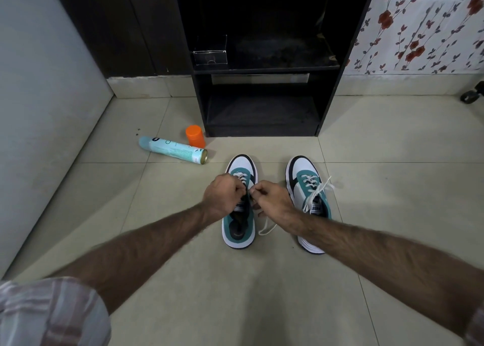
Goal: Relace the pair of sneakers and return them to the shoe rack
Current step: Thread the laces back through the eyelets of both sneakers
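White lace, limp and slippery, is pinched by curled fingers of left hand and right hand above the sneaker; grip near the eyelets.

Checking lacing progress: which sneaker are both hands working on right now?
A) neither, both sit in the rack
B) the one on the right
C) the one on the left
C: the left hand and right hand pinch the lace over the left sneaker; the right sneaker lies untouched.
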